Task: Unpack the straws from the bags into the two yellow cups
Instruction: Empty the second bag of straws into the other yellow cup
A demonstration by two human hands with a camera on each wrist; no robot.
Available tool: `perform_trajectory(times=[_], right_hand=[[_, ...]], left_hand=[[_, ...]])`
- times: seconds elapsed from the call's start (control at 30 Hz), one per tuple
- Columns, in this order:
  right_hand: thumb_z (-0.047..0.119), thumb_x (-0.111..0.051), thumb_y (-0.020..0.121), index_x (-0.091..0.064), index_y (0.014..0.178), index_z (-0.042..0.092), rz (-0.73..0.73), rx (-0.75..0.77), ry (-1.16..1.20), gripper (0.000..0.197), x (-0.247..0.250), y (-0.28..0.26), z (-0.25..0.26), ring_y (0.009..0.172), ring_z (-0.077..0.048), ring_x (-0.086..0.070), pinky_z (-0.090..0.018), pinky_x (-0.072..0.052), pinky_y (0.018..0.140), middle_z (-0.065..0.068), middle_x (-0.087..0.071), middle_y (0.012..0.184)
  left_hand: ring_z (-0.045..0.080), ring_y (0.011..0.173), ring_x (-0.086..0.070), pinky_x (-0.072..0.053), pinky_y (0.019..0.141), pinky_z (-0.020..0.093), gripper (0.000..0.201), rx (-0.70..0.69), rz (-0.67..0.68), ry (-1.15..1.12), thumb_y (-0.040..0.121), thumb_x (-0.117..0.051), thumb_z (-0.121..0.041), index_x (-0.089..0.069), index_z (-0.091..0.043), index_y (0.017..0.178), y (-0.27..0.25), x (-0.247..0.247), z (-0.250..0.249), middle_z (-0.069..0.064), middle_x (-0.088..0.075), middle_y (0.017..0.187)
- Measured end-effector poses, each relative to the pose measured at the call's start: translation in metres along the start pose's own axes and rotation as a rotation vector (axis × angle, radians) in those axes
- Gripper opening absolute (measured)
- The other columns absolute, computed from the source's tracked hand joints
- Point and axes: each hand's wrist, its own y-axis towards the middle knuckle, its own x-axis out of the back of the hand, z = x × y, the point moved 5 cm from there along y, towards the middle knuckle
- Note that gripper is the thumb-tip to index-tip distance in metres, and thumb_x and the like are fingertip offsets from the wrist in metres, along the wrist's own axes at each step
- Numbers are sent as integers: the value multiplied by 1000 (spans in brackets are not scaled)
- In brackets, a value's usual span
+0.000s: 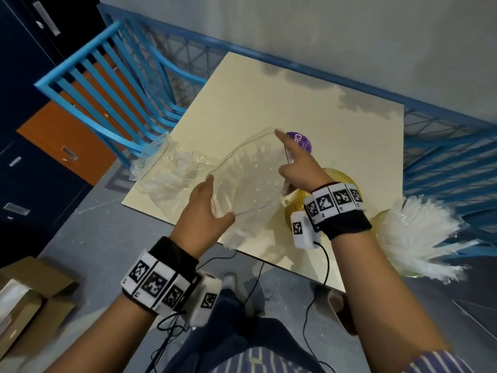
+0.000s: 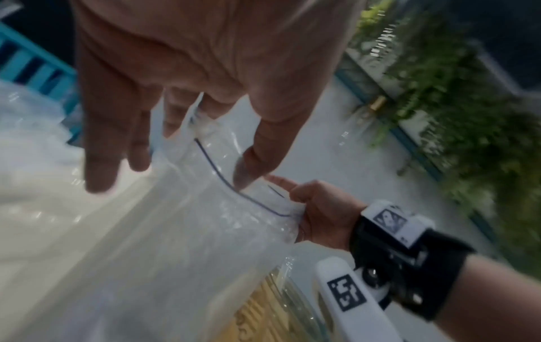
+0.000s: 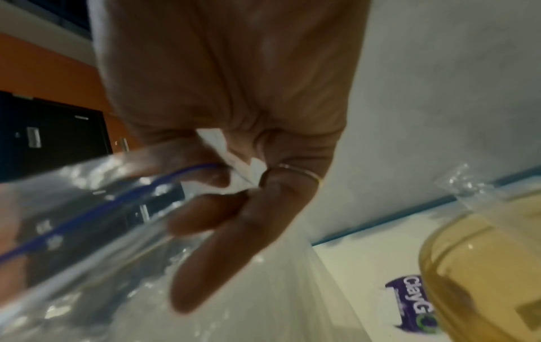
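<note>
Over the cream table [image 1: 242, 98] I hold a clear zip bag [image 1: 250, 181] stretched between both hands. My left hand [image 1: 208, 203] grips its near rim, thumb on the outside; in the left wrist view the bag's rim [image 2: 205, 129] runs between its fingers. My right hand [image 1: 291, 164] pinches the far corner [image 3: 243, 182], index finger stretched out. The bag's contents are blurred. A yellow cup [image 1: 343, 177] stands under my right wrist, its rim [image 3: 439, 243] close by. The second yellow cup [image 1: 382, 216] on the right holds a fan of white straws [image 1: 419, 238].
Another clear bag [image 1: 164, 168] lies crumpled at the table's left edge. A purple label [image 1: 302, 141] sits behind my right hand. A blue chair [image 1: 107, 84] stands left of the table, with cabinets [image 1: 32, 130] beyond and a cardboard box [image 1: 32, 292] on the floor.
</note>
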Motion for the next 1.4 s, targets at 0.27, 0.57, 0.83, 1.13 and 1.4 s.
perform_trajectory(times=[0.27,0.57,0.83,1.13,1.4], right_hand=[[-16,-39,77,-16,149,23,86,6,236,85,-19,-14,-7,91,-25,-61,-24,-51,59,8,-44,133],[-21,-37,65,-37,138,6,-102,110,744,78,-25,-29,-37,52,4,-53,-12,-32,39,-10,-59,109],[-12,-39,60,-38,140,11,-106,-68,752,83,-48,0,-70,59,-2,-54,-11,-36,40,0,-55,91],[-7,-42,82,-45,137,17,-166,-154,477,60,-47,12,-68,91,-14,-52,-19,-45,70,-1,-50,119],[27,-38,97,-57,110,10,-206,-252,120,28,-37,-28,-68,75,-21,-60,-27,-48,65,-9,-62,91]], left_hand=[[11,93,-61,-56,68,17,124,2,140,-320,72,-72,7,22,-32,144,20,-11,3,-10,8,156],[7,67,-60,-55,72,23,133,-154,133,-335,65,-77,8,24,-41,137,25,-27,14,-9,-31,143],[12,122,-32,-27,105,28,155,-92,161,-162,41,-95,-23,20,-23,145,46,-38,24,-4,-28,127],[16,145,-14,-18,118,35,165,19,225,-217,30,-92,-47,27,-26,142,68,-43,31,3,-9,158],[8,139,-20,-19,112,25,157,-22,135,-266,43,-92,-29,31,-21,142,64,-47,34,8,-22,155]])
